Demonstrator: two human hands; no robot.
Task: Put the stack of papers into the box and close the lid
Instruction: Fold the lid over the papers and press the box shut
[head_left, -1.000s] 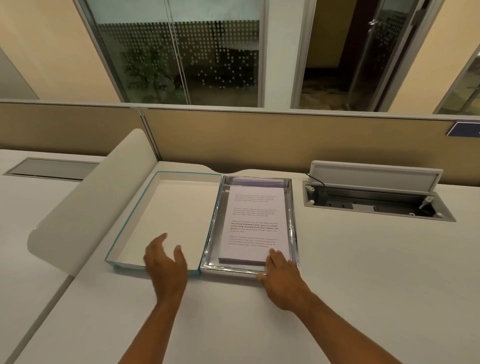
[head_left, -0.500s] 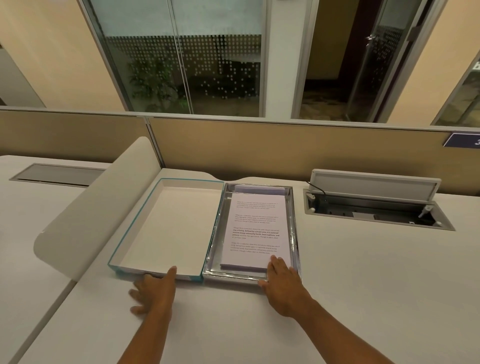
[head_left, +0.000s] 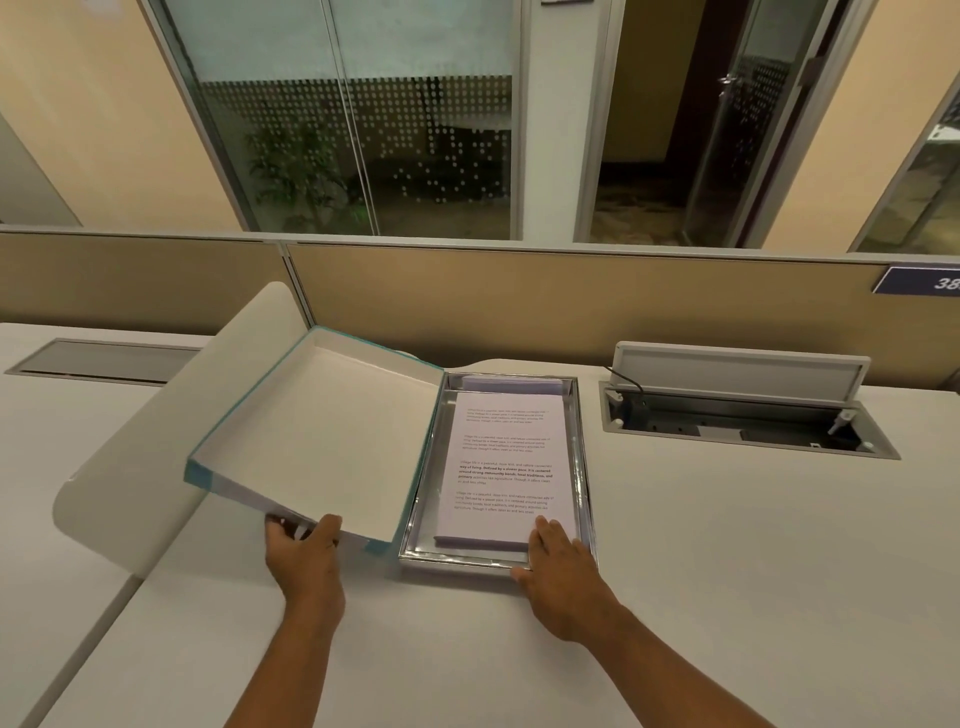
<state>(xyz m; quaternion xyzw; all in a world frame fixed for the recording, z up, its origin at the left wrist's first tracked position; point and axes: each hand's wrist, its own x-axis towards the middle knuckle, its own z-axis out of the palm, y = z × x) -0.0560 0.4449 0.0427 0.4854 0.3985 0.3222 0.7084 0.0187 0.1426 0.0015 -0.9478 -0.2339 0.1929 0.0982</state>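
Observation:
A stack of printed papers lies inside the shallow silver-lined box in the middle of the desk. The box's lid, white inside with a teal rim, is hinged along the box's left side and tilts up, its left edge raised off the desk. My left hand grips the lid's near edge, thumb on the inside face and fingers underneath. My right hand rests flat on the box's near right corner, fingertips touching the stack.
A curved white divider panel rises just left of the lid. An open cable hatch with a raised flap sits in the desk to the right. A tan partition runs along the back.
My left hand moved from above the flat lid to its near edge and took hold of it. The lid's left side has risen off the desk. My right hand has stayed on the box's corner.

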